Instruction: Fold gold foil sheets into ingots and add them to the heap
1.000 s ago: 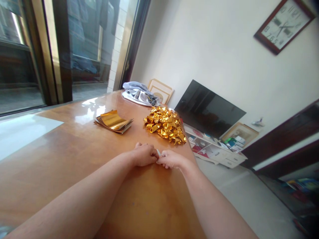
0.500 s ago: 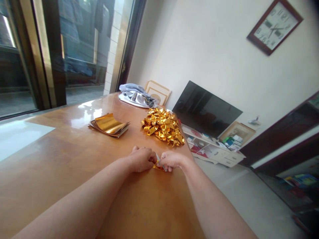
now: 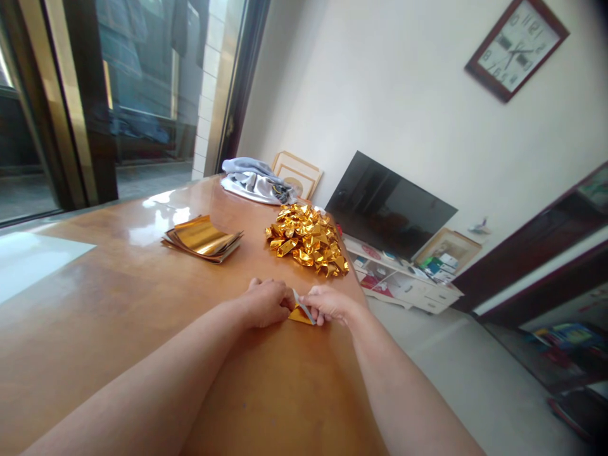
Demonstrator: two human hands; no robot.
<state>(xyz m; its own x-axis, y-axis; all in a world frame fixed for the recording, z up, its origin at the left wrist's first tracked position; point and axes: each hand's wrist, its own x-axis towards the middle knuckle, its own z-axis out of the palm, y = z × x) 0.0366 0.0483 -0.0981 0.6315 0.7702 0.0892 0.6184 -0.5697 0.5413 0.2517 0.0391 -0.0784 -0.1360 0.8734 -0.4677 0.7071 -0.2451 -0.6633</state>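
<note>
The folded piece of gold foil paper [image 3: 300,315] lay on the table [image 3: 118,329] at lower centre of the frame, its pale reverse edge standing up. The left hand's grip [image 3: 266,304] was clenched on its left corner, and the right hand's grip [image 3: 330,304] closed on the raised edge, a firm, even pinch that looked right for keeping the crease true. Farther up the table sat a stack of gold foil sheets [image 3: 202,239] and a heap of folded gold foil pieces [image 3: 306,237].

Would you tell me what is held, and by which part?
A folded gold foil paper piece, held at its two ends by the left hand and right hand.
</note>
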